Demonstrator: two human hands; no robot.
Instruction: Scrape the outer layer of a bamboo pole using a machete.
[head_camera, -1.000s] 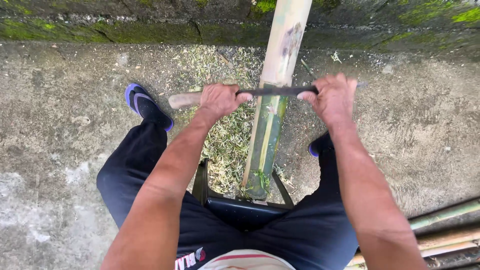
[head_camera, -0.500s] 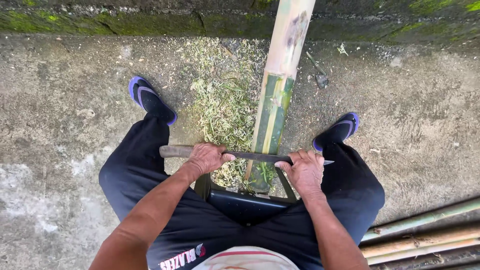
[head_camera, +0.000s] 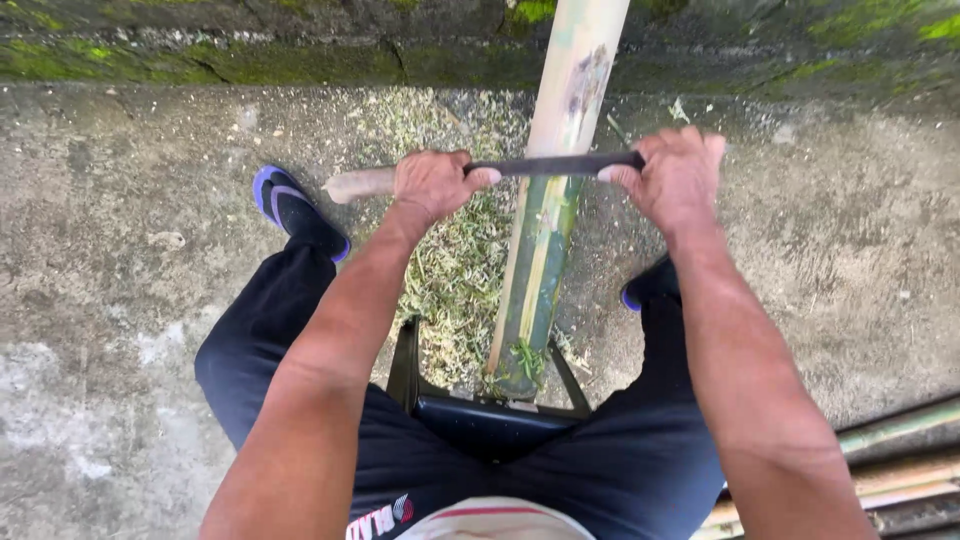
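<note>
A long bamboo pole (head_camera: 560, 130) runs away from me between my legs, green skin near me and scraped pale farther out. A dark blade (head_camera: 550, 165) with a pale wooden handle (head_camera: 355, 184) lies crosswise on the pole. My left hand (head_camera: 430, 183) grips the handle end. My right hand (head_camera: 675, 172) holds the blade's other end. Both arms are stretched forward.
Green shavings (head_camera: 455, 270) lie heaped on the concrete left of the pole. The pole's near end rests on a black stool (head_camera: 480, 415). My feet wear blue-edged sandals (head_camera: 290, 205). A mossy wall base (head_camera: 250, 55) crosses the top. More bamboo poles (head_camera: 890, 470) lie at the lower right.
Both hands have pushed the blade away from me along the pole, from near the stool out to the pale scraped part. One second ago it was also far out.
</note>
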